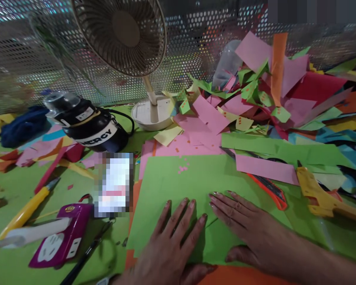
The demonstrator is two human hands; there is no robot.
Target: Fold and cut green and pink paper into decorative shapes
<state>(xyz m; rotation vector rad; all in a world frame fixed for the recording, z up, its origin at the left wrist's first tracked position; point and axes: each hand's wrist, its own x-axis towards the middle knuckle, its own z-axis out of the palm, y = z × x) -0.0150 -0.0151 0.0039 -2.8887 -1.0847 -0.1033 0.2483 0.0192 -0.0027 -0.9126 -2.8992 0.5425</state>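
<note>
A large green paper sheet [172, 174] lies on the table over orange [240, 275] and pink paper. My left hand [176, 243] rests on its lower left part, fingers spread, holding nothing. To the right, my right hand [246, 221] lies flat on the same sheet, its fingers stretched out close together and the thumb apart, with nothing held. Several tiny pink paper bits [183, 169] sit on the green sheet beyond my fingertips. An orange and black cutter [268, 190] lies right of the sheet, partly under a pink strip [267, 169].
A black bottle [99, 136] and a fan [150, 114] stand at the back. Paper scraps [287, 95] pile up at back right, near a yellow glue gun [320, 196]. On the left lie a blurred phone-like object [114, 186], a purple device [63, 235] and a yellow pen-shaped tool [26, 211].
</note>
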